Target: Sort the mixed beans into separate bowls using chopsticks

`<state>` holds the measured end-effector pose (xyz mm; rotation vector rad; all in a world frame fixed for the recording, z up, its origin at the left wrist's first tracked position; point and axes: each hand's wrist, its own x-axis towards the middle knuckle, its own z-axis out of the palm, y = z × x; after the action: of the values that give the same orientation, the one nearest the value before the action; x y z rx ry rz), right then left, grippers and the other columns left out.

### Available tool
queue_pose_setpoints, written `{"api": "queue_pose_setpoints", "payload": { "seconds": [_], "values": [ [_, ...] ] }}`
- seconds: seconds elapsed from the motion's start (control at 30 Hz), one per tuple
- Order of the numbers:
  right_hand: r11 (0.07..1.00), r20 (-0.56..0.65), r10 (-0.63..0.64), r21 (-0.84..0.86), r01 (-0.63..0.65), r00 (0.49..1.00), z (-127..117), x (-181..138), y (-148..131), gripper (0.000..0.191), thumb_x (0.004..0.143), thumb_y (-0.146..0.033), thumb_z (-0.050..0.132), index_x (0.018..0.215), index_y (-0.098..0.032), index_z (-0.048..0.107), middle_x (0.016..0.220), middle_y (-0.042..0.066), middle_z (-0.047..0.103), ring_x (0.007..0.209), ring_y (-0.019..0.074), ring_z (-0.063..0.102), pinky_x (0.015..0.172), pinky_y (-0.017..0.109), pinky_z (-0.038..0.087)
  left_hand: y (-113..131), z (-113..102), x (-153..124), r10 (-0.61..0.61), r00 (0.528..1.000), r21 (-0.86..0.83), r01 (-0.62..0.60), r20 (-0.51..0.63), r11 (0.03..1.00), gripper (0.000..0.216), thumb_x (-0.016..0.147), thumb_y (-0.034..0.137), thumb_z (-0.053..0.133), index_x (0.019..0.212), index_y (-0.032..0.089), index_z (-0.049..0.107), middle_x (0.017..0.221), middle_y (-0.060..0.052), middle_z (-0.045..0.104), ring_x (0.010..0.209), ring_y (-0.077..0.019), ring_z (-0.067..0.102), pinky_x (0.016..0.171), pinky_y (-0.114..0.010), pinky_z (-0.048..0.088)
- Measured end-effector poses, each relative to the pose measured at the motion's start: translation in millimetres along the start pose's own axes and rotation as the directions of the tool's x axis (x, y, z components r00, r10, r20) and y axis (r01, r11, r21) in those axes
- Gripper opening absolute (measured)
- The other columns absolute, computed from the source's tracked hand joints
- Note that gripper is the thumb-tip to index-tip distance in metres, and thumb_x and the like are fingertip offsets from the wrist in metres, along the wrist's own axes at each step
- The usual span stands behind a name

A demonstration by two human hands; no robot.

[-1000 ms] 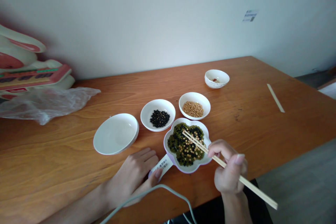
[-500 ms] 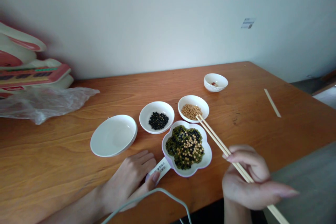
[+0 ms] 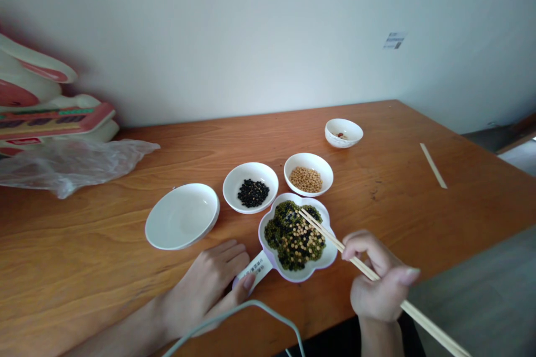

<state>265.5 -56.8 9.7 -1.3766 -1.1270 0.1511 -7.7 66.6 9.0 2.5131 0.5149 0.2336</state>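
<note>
Wooden chopsticks are clamped in the right hand, tips over the flower-shaped dish of mixed beans. Its handle is pinned under the left hand, fingers together. A picking step is judged; one bean must be pinched, the soybean bowl lying at twelve o'clock.

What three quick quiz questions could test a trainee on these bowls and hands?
1. True or false: the chopsticks reach over the flower-shaped dish of mixed beans.
2. Which hand holds them?
3. What fills the bowl beside the empty bowl? A yellow beans, B black beans, C rice.

Key: 1 true. 2 the right hand; the left hand rests at the dish's handle. 3 B.
</note>
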Motion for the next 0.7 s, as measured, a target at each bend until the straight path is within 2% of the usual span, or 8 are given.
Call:
{"api": "queue_pose_setpoints", "payload": {
  "seconds": [0.03, 0.07, 0.17, 0.47, 0.7],
  "values": [
    [1.000, 0.035, 0.017, -0.006, -0.017, 0.999, 2, 1, 2, 0.083, 0.101, -0.072, 0.006, 0.065, -0.022, 0.062, 0.064, 0.005, 0.061, 0.062, 0.0202, 0.057, 0.056, 0.034, 0.040, -2, 3, 0, 0.000, 1.000, 0.003, 0.000, -0.011, 1.000, 0.024, 0.105, 0.031, 0.042, 0.084, 0.022, 0.049, 0.082, -0.006, 0.060, 0.074, -0.0208, 0.055, 0.067, -0.038, 0.044],
    [0.999, 0.065, 0.034, -0.011, -0.034, 0.997, 4, 1, 5, 0.083, 0.101, -0.072, 0.005, 0.065, -0.022, 0.061, 0.064, 0.005, 0.060, 0.061, 0.0196, 0.055, 0.056, 0.034, 0.039, -5, 5, 0, 0.044, 0.996, -0.001, -0.044, -0.084, 0.999, 0.026, 0.104, 0.036, 0.043, 0.081, 0.023, 0.048, 0.077, -0.005, 0.058, 0.068, -0.0202, 0.053, 0.061, -0.038, 0.042],
    [0.997, 0.093, 0.071, -0.013, -0.071, 0.993, 8, 0, 11, 0.081, 0.101, -0.070, 0.003, 0.067, -0.023, 0.059, 0.065, 0.004, 0.059, 0.062, 0.0194, 0.053, 0.057, 0.034, 0.037, -9, 11, -1, 0.057, 0.994, 0.016, -0.056, -0.097, 0.998, 0.028, 0.104, 0.039, 0.041, 0.080, 0.024, 0.046, 0.075, -0.006, 0.058, 0.066, -0.0202, 0.053, 0.060, -0.040, 0.042],
    [0.994, 0.073, 0.100, 0.045, -0.103, 0.992, 9, -6, 20, 0.078, 0.103, -0.066, 0.004, 0.073, -0.023, 0.061, 0.072, 0.005, 0.059, 0.071, 0.0213, 0.055, 0.066, 0.036, 0.038, -2, 4, 1, 0.041, 0.995, 0.023, -0.039, -0.086, 0.999, 0.022, 0.101, 0.030, 0.044, 0.080, 0.025, 0.044, 0.075, -0.005, 0.058, 0.068, -0.0216, 0.055, 0.061, -0.040, 0.042],
    [0.994, 0.063, 0.087, 0.055, -0.090, 0.994, 10, -6, 17, 0.072, 0.107, -0.061, 0.010, 0.074, -0.023, 0.061, 0.073, 0.004, 0.060, 0.072, 0.0202, 0.055, 0.065, 0.035, 0.037, -2, 3, 0, 0.026, 0.997, 0.005, -0.026, -0.068, 1.000, 0.019, 0.100, 0.026, 0.045, 0.081, 0.025, 0.046, 0.076, -0.005, 0.059, 0.068, -0.0218, 0.054, 0.062, -0.039, 0.043]
  ]
}}
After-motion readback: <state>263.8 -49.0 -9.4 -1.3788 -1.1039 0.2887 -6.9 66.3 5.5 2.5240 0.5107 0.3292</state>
